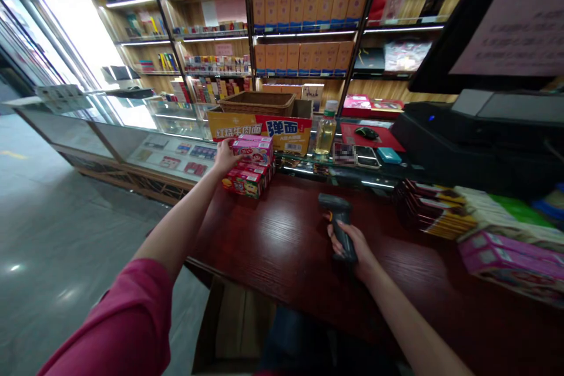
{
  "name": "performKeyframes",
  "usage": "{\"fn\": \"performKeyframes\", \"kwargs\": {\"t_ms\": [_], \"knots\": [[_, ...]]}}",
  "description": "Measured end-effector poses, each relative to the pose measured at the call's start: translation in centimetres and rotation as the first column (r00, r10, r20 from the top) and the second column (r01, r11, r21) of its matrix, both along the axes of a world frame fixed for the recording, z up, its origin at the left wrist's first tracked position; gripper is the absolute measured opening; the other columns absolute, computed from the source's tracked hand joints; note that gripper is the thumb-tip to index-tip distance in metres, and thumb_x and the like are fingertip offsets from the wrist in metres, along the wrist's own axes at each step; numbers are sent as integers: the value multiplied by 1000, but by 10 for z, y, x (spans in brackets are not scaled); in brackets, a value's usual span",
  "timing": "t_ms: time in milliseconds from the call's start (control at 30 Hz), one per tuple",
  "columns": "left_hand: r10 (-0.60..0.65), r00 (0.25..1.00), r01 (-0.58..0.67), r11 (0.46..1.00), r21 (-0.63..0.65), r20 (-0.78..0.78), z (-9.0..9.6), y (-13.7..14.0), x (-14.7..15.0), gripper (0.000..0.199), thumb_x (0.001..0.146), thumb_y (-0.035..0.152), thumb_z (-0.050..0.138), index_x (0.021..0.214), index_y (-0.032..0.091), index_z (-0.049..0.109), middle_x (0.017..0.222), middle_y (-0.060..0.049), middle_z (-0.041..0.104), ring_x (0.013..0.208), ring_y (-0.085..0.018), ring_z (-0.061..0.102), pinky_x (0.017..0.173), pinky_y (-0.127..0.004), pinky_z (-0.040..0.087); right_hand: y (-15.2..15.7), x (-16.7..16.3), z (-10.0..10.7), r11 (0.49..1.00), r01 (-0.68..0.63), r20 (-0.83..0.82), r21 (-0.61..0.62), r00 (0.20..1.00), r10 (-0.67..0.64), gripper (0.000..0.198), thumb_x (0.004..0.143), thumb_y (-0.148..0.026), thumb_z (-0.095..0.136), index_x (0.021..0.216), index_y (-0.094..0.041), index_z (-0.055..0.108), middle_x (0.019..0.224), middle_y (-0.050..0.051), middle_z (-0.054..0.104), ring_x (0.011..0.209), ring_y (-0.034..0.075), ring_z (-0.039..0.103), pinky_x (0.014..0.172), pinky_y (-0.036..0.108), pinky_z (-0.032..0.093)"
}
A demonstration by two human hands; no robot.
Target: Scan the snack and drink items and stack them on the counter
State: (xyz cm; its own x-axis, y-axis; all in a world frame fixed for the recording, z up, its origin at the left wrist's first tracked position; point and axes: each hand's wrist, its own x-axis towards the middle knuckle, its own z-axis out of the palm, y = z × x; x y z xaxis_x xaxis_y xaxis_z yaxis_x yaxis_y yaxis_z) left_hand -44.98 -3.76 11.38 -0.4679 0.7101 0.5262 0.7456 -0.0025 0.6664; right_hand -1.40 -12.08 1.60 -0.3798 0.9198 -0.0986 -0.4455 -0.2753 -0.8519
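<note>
My right hand [352, 244] is wrapped round the grip of a dark barcode scanner [335, 204], held over the brown wooden counter [282, 235]. At the counter's far left, my left hand [226, 156] grips the left end of a pink snack box [254, 151]. That box sits at the top of a small stack, above red and green snack boxes [247, 181]. The scanner's head points toward the stack and is apart from it. Some of my left fingers are hidden behind the pink box.
Behind the stack stands a yellow noodle carton [288, 140] with a wicker basket [258, 103] on it. A bottle [326, 129], phone [367, 157] and mouse [367, 133] lie nearby. Dark snack packs [434, 208] and pink boxes [513, 261] line the right, below a monitor [489, 29].
</note>
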Motion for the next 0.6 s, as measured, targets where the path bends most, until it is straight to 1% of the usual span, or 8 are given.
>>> {"fn": "performKeyframes", "kwargs": {"t_ms": [67,100,200,267,333,400,467,600], "knots": [[-2,1000,2,1000,-4,10,1,-3,2,55,61,17,85,108,15,57,115,-10,58,114,-27,59,108,-48,47,0,0,-1,1000,0,-2,4,1000,0,40,75,-41,84,101,-13,72,72,3,67,40,6,43,33,18,36],[-32,999,32,999,7,18,2,-6,4,51,62,19,85,105,16,57,112,-9,59,109,-25,62,105,-47,50,0,0,-1,1000,2,-7,7,1000,-2,39,76,-41,84,101,-13,72,73,3,68,40,6,44,34,18,37],[-195,981,192,975,113,21,7,-20,19,43,70,24,80,105,19,57,109,-5,63,98,-21,66,95,-41,57,-1,0,0,1000,19,-41,7,999,-18,37,77,-40,83,99,-13,71,73,2,68,40,6,45,34,18,39],[-273,961,275,942,192,-36,8,-34,40,40,75,26,76,110,21,56,112,-5,65,103,-20,67,98,-39,57,-2,1,2,999,34,-60,8,998,-34,37,75,-39,84,97,-13,70,72,1,68,39,6,46,34,18,39],[-305,945,326,917,231,-120,4,-50,71,40,80,27,73,116,23,56,120,-5,65,111,-20,65,103,-39,56,-3,4,5,999,50,-63,21,997,-49,37,74,-39,85,95,-14,69,70,1,68,38,6,45,33,18,39],[-329,925,369,901,230,-192,-8,-66,107,39,84,27,71,120,24,56,124,-5,65,117,-22,64,104,-39,56,-5,11,7,997,68,-53,44,996,-66,35,74,-40,84,93,-15,67,69,0,69,37,6,45,33,18,39],[-358,899,410,891,194,-253,-25,-79,143,35,88,25,68,121,25,58,125,-5,66,120,-23,63,105,-40,54,-10,21,8,994,87,-35,61,996,-85,35,75,-40,84,94,-17,66,69,-1,70,37,6,46,32,18,39],[-422,855,467,880,93,-301,-64,-87,200,28,92,24,65,119,27,60,126,-6,69,123,-23,64,108,-39,51,-22,46,6,992,115,10,59,993,-116,41,74,-41,84,99,-16,65,68,-1,69,35,7,48,31,17,38]]}}
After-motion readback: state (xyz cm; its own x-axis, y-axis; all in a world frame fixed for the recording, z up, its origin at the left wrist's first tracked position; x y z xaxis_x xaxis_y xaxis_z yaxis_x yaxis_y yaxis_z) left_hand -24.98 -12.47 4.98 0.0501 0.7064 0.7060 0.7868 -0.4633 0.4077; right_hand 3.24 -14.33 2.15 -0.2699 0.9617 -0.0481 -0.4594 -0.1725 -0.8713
